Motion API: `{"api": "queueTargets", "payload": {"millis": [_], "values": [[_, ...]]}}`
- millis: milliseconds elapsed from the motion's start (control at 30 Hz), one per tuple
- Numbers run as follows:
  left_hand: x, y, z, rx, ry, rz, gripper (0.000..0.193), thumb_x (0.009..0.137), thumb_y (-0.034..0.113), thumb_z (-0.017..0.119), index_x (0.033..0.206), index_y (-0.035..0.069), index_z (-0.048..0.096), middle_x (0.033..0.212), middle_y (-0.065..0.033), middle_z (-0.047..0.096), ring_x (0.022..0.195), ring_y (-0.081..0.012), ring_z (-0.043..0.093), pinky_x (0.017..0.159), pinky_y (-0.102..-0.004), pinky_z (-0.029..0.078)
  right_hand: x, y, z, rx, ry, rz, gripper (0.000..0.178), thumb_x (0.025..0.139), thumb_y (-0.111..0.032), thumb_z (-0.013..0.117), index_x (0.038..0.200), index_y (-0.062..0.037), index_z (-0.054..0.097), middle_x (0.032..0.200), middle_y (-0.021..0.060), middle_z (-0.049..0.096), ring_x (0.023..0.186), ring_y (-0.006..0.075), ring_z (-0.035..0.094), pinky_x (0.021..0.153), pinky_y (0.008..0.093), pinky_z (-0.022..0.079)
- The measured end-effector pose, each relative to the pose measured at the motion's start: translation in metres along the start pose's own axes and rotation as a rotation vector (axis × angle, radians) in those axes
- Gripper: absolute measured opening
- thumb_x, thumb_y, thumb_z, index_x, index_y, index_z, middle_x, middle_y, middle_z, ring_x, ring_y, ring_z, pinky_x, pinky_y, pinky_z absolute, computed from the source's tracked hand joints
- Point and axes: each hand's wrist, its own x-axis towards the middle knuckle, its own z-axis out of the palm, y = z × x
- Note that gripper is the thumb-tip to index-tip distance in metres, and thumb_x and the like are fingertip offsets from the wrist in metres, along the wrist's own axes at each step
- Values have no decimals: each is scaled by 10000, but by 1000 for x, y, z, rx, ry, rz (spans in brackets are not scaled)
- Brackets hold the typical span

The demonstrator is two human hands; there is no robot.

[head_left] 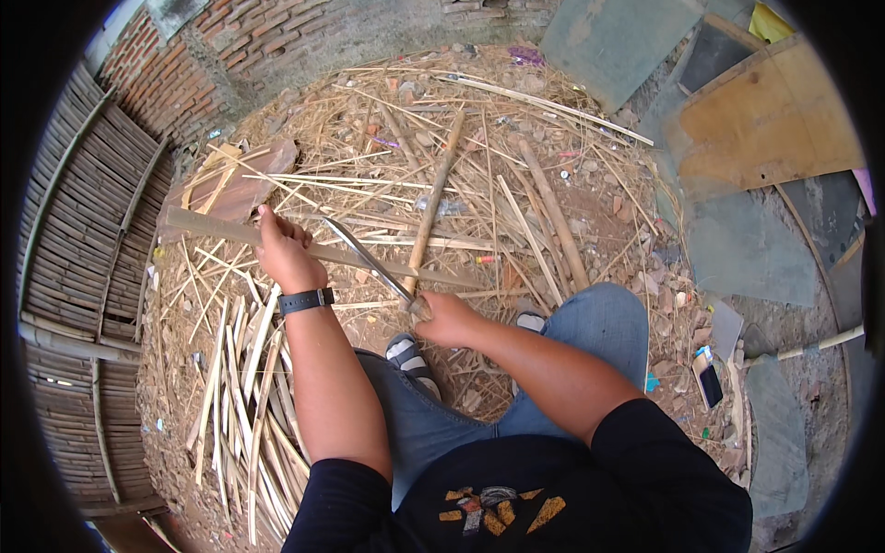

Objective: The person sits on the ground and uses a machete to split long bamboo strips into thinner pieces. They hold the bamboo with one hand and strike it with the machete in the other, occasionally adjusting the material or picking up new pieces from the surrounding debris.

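My left hand (288, 251) is closed round a long flat bamboo strip (205, 226). The strip lies across in front of me, its far-right part running past the blade. In my right hand (450, 320) is the handle of a large knife (355, 247) with a curved, shiny blade. The blade slants up and left over the strip; whether it touches it I cannot tell. Under the strip's right part a round bamboo pole (439, 189) leads away from me. At my left lies a heap of split bamboo strips (247, 405).
Thin strips, straw and stones cover the dirt ground. Another pole (553, 217) lies ahead right, and a brown board (235, 180) ahead left. A bamboo slat wall (83, 212) stands left, a brick wall (249, 46) behind. Sheets (751, 249) and a phone (709, 382) lie right.
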Motion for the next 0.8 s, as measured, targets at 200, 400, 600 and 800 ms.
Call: {"api": "queueTargets", "payload": {"millis": [200, 400, 600, 800], "values": [[3, -1, -5, -24, -7, 0, 351, 971, 318, 620, 721, 152, 438, 585, 48, 338, 492, -83, 290, 484, -262, 258, -2, -3, 0, 4, 7, 5, 507, 761, -228, 694, 1177, 38, 577, 1046, 291, 655, 1017, 425, 640, 888, 460, 508], [-1, 1, -1, -14, -24, -17, 331, 990, 318, 591, 742, 160, 439, 606, 53, 334, 506, -84, 280, 495, -259, 254, 0, 1, 3, 0, 16, -3, 514, 761, -231, 689, 1176, 49, 574, 1034, 298, 654, 1004, 423, 643, 876, 460, 511], [4, -5, -4, -51, -11, -1, 341, 955, 301, 646, 716, 140, 464, 565, 36, 357, 473, -89, 306, 463, -264, 265, 1, 4, 6, 8, 43, -25, 532, 766, -232, 684, 1202, 51, 570, 1035, 294, 656, 998, 411, 648, 873, 450, 514], [5, -5, -5, -43, -8, 3, 341, 964, 302, 631, 717, 138, 463, 563, 34, 350, 473, -93, 306, 466, -266, 270, -1, -5, -4, 3, 6, -3, 572, 777, -246, 691, 1252, 42, 557, 1073, 288, 654, 1017, 401, 644, 889, 434, 510]]}}
